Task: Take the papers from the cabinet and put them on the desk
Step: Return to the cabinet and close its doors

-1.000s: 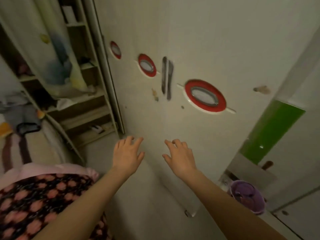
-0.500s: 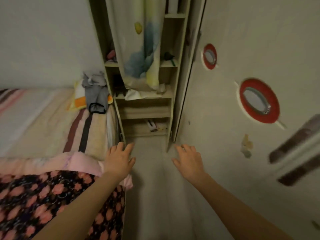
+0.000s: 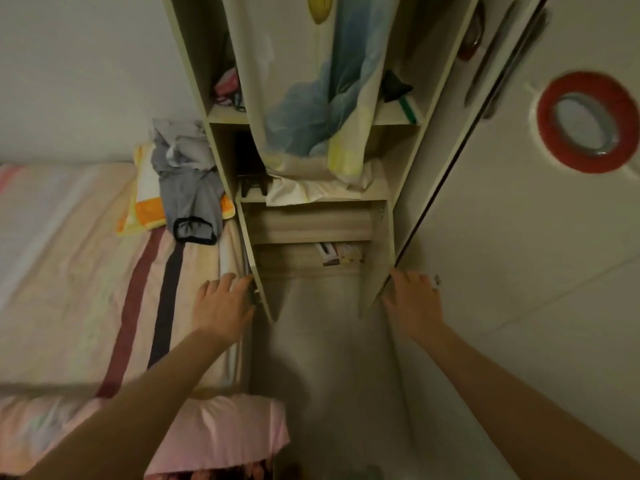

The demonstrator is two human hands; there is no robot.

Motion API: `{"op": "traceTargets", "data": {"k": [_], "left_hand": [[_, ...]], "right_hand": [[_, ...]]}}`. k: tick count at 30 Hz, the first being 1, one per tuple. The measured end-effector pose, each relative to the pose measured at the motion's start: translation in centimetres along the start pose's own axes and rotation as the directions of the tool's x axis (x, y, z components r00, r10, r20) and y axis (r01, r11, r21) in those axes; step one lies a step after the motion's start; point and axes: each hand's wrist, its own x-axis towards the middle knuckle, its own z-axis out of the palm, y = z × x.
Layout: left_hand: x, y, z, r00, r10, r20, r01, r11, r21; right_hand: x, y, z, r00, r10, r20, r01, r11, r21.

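An open wooden cabinet (image 3: 311, 223) with several shelves stands ahead, half covered by a hanging patterned curtain (image 3: 322, 98). On its lowest shelf lie some papers or booklets (image 3: 334, 253), small and partly hidden. My left hand (image 3: 221, 304) is spread, fingertips at the cabinet's lower left side panel. My right hand (image 3: 412, 299) is spread too, fingertips at the lower right panel edge beside the white wardrobe door. Neither hand holds anything. No desk is in view.
A bed (image 3: 86, 271) with striped sheets fills the left, with a grey garment (image 3: 188, 188) and an orange pillow on it. A white wardrobe door (image 3: 536, 254) with a red ring handle (image 3: 585, 123) is at right. A narrow floor strip (image 3: 329, 358) leads to the cabinet.
The view has swung left from the wardrobe doors to the open cabinet and come closer. Both hands have moved forward and apart, reaching the cabinet's lower side panels.
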Motion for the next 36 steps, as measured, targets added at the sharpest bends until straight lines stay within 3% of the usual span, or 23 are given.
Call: {"op": "traceTargets", "data": {"k": [10, 16, 23, 29, 36], "left_hand": [[19.9, -6.1, 4.8, 0.997, -0.029, 0.075, 0.018, 0.989, 0.147], [26.6, -8.9, 10.0, 0.981, -0.004, 0.196, -0.020, 0.993, 0.119], [30.8, -10.3, 14.9, 0.932, 0.015, 0.362, -0.068, 0.988, 0.135], [31.3, -10.3, 16.1, 0.924, 0.041, 0.381, -0.026, 0.999, -0.045], [32.5, -8.9, 16.9, 0.925, 0.069, 0.375, -0.034, 0.995, -0.098]], "right_hand": [[21.2, 0.4, 5.7, 0.976, 0.111, 0.190, -0.103, 0.993, -0.052], [28.3, 2.6, 9.7, 0.939, 0.222, 0.264, -0.212, 0.975, -0.067], [31.1, 5.6, 14.8, 0.885, 0.288, 0.365, -0.276, 0.957, -0.087], [31.3, 5.3, 16.4, 0.856, 0.367, 0.363, -0.423, 0.902, 0.084], [31.1, 1.7, 17.3, 0.905, 0.271, 0.328, -0.343, 0.921, 0.185]]}}
